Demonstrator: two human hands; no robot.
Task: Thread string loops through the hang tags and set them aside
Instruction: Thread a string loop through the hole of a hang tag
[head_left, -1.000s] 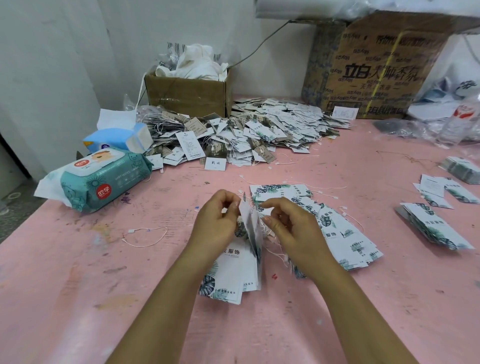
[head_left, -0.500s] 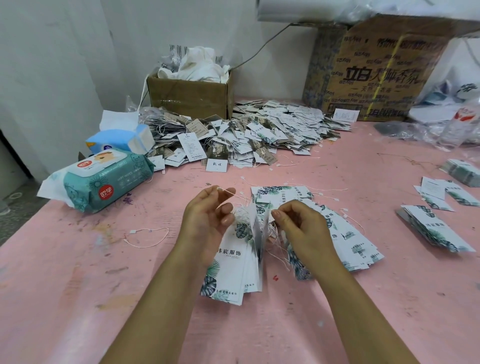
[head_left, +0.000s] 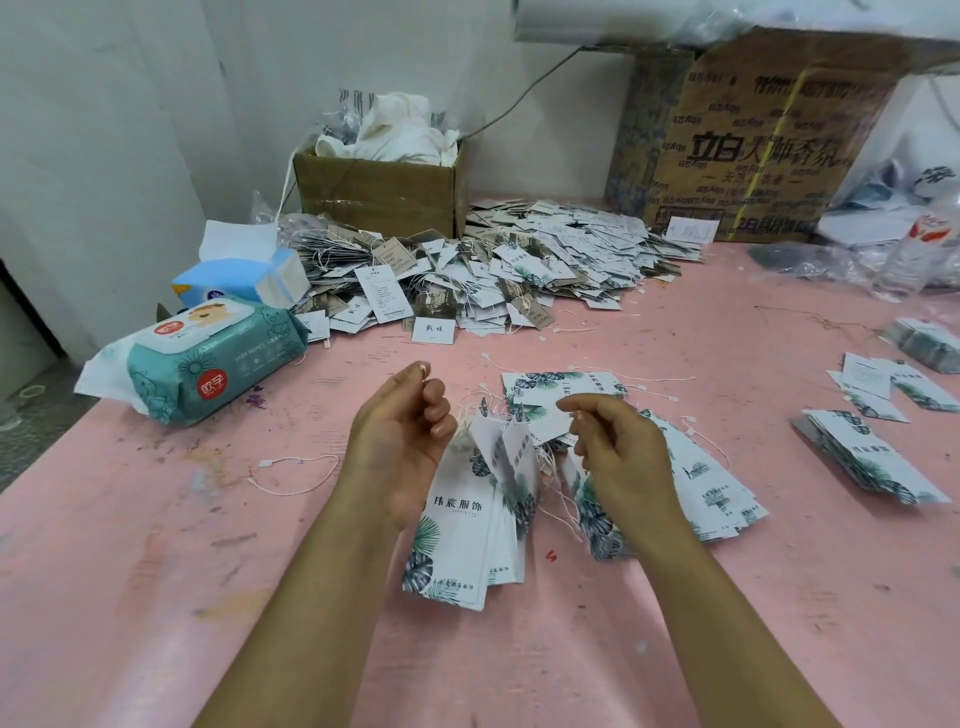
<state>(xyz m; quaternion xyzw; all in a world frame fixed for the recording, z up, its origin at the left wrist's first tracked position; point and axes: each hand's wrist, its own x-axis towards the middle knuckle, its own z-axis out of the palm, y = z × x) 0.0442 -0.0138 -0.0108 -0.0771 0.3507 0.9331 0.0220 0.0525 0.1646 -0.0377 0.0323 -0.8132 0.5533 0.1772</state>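
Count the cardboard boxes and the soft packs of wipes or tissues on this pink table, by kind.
Cardboard boxes: 2
Baby wipes pack: 1
Blue tissue pack: 1
Total: 4

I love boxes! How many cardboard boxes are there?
2. A small box at the back middle, holding white cloth; a big box at the back right. More may be hidden.

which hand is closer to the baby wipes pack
Left. Left hand is right of the baby wipes pack; right hand is farther right, past the hang tags.
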